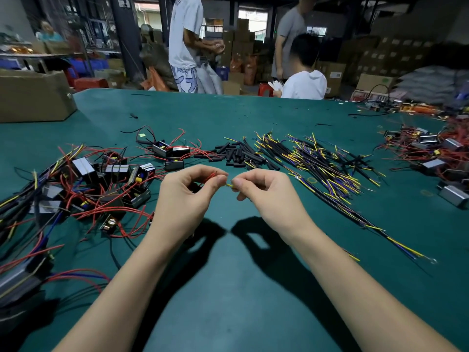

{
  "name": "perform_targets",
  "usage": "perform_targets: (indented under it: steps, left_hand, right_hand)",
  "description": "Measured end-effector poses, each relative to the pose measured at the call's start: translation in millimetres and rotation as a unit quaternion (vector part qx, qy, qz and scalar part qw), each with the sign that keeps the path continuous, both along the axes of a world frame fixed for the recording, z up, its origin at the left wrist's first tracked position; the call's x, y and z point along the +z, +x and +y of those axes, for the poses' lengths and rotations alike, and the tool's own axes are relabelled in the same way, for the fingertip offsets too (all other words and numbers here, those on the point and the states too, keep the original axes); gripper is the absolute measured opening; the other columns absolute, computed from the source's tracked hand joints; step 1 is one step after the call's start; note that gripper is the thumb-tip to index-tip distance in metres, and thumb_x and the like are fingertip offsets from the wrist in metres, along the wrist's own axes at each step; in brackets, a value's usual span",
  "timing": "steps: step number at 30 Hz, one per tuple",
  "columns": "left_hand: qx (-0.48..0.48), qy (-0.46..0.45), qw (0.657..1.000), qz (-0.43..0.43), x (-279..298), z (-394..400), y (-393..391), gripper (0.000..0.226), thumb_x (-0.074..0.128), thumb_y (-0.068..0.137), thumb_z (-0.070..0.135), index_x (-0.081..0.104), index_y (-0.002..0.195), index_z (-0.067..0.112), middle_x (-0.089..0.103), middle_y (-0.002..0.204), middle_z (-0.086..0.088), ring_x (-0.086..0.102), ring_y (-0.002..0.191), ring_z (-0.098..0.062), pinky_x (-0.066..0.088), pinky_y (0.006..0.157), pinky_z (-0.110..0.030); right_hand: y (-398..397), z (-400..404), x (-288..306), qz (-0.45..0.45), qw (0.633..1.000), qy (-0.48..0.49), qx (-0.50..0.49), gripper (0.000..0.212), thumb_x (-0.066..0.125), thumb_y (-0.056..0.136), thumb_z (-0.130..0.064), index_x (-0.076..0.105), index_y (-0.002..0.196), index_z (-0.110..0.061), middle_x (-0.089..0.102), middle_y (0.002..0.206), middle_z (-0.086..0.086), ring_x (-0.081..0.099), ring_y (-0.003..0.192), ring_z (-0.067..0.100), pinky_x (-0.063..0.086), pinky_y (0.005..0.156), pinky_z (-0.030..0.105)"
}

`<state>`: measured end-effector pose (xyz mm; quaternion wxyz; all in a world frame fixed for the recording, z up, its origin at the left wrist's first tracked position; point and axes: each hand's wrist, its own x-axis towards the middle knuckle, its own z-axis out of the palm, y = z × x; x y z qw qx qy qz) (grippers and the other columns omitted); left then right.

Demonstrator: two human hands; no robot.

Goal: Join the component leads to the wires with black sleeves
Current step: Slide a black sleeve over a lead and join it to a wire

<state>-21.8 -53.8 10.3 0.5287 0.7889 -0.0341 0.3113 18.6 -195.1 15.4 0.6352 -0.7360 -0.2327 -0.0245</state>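
Both hands are raised just above the green table point(241, 288), near its middle, fingertips almost meeting. The left hand point(185, 196) pinches a thin red lead point(210, 177) between thumb and forefinger, the other fingers curled under. The right hand point(266, 196) pinches the end of a yellow wire point(229, 185) between thumb and forefinger; only a short yellow stub shows between the two hands. Whether the red and yellow ends touch cannot be told.

To the left lies a tangled heap of small boxed components point(114, 179) with red leads, spreading to the near left edge. Just beyond the hands, toward the far side, sits a loose pile of short black sleeves point(236, 154). To the right of that pile lies a spread of black-sleeved wires point(324, 163) with yellow and blue ends, some trailing toward the near right. Another heap of components point(431, 153) lies at the far right.

A cardboard box point(33, 97) stands at the far left corner. Beyond the table stand people point(185, 44) among stacked cartons point(396, 57).
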Motion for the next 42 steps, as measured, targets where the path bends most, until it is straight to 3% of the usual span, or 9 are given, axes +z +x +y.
perform_targets:
  steps: [2, 5, 8, 12, 14, 17, 24, 33, 42]
  left_hand:
    - [-0.011, -0.011, 1.0, 0.014, 0.0, 0.8, -0.4, 0.017, 0.069, 0.085, 0.011, 0.07, 0.078, 0.026, 0.069, 0.068, 0.012, 0.057, 0.057, -0.001, 0.045, 0.058, -0.017]
    - [-0.033, -0.014, 0.999, 0.033, 0.9, 1.0, -1.5, 0.019, 0.065, 0.087, 0.007, 0.069, 0.082, 0.025, 0.072, 0.083, 0.001, 0.063, 0.075, -0.015, 0.051, 0.074, -0.033]
    - [-0.044, -0.015, 0.998, 0.035, 2.6, 1.3, -3.2, 0.021, 0.064, 0.087, 0.003, 0.07, 0.084, 0.024, 0.071, 0.089, 0.0, 0.06, 0.076, -0.004, 0.048, 0.071, -0.029]
    - [-0.053, -0.016, 0.998, 0.028, 2.8, -2.8, -4.0, 0.016, 0.063, 0.088, 0.003, 0.07, 0.086, 0.018, 0.066, 0.074, 0.009, 0.051, 0.053, 0.009, 0.033, 0.052, -0.006]
    - [-0.06, -0.022, 0.998, 0.029, 3.2, -5.3, -3.3, 0.017, 0.063, 0.088, 0.002, 0.069, 0.086, 0.017, 0.068, 0.077, 0.006, 0.056, 0.061, 0.007, 0.042, 0.059, -0.009]
    - [-0.059, -0.046, 0.997, 0.024, 2.9, -5.6, -2.3, 0.015, 0.061, 0.088, 0.001, 0.068, 0.088, 0.013, 0.069, 0.076, 0.002, 0.061, 0.068, -0.001, 0.049, 0.07, -0.015]
    - [-0.056, -0.062, 0.996, 0.031, 2.3, -5.3, -2.3, 0.014, 0.063, 0.087, 0.001, 0.068, 0.085, 0.014, 0.069, 0.074, -0.003, 0.063, 0.068, -0.006, 0.051, 0.073, -0.018]
    - [-0.075, -0.081, 0.993, 0.048, 3.8, -4.7, -2.3, 0.013, 0.066, 0.084, 0.0, 0.065, 0.079, 0.011, 0.069, 0.067, 0.001, 0.064, 0.062, -0.001, 0.048, 0.066, -0.01]
    - [-0.063, -0.037, 0.996, 0.044, 4.7, -3.3, -5.9, 0.01, 0.067, 0.086, 0.011, 0.067, 0.076, 0.015, 0.068, 0.068, 0.002, 0.06, 0.063, -0.004, 0.047, 0.065, -0.016]
  right_hand:
    - [1.2, -1.5, 0.6, 0.0, 1.0, 0.009, 0.005, 0.012, 0.062, 0.089, -0.005, 0.068, 0.08, -0.01, 0.061, 0.059, -0.011, 0.055, 0.052, -0.006, 0.04, 0.058, 0.005]
    - [1.5, -1.2, -0.7, 0.004, 1.0, 0.001, 0.023, 0.011, 0.062, 0.09, -0.004, 0.067, 0.082, -0.01, 0.063, 0.064, -0.008, 0.057, 0.057, -0.004, 0.043, 0.063, 0.007]
    - [1.9, -1.6, -1.3, -0.011, 1.0, -0.013, 0.021, 0.015, 0.062, 0.089, -0.004, 0.066, 0.079, -0.014, 0.064, 0.067, -0.008, 0.056, 0.06, -0.003, 0.044, 0.066, 0.009]
    - [2.5, -5.2, -2.9, -0.099, 0.987, -0.124, -0.017, 0.018, 0.066, 0.087, -0.011, 0.066, 0.074, -0.025, 0.059, 0.064, -0.016, 0.051, 0.063, -0.004, 0.038, 0.063, 0.008]
    - [1.5, -5.3, -4.7, -0.113, 0.983, -0.141, -0.019, 0.023, 0.067, 0.086, -0.014, 0.062, 0.07, -0.03, 0.055, 0.061, -0.017, 0.048, 0.06, -0.004, 0.035, 0.061, 0.009]
    - [0.7, -3.6, -6.1, -0.105, 0.987, -0.117, -0.027, 0.017, 0.066, 0.087, -0.013, 0.066, 0.073, -0.024, 0.056, 0.061, -0.014, 0.048, 0.055, -0.005, 0.035, 0.059, 0.008]
    - [3.1, -0.5, -6.5, -0.072, 0.995, -0.04, -0.058, 0.015, 0.066, 0.088, -0.015, 0.068, 0.076, -0.023, 0.065, 0.07, -0.015, 0.054, 0.069, -0.005, 0.038, 0.069, 0.008]
    - [3.3, 0.4, -7.5, -0.037, 0.997, 0.019, -0.061, 0.009, 0.069, 0.086, -0.016, 0.072, 0.079, -0.02, 0.071, 0.076, -0.008, 0.059, 0.075, 0.003, 0.043, 0.073, 0.014]
    - [-0.5, -0.7, -6.8, -0.087, 0.995, -0.016, -0.046, 0.01, 0.066, 0.088, -0.013, 0.069, 0.079, -0.018, 0.064, 0.07, -0.012, 0.052, 0.065, -0.002, 0.036, 0.063, 0.011]
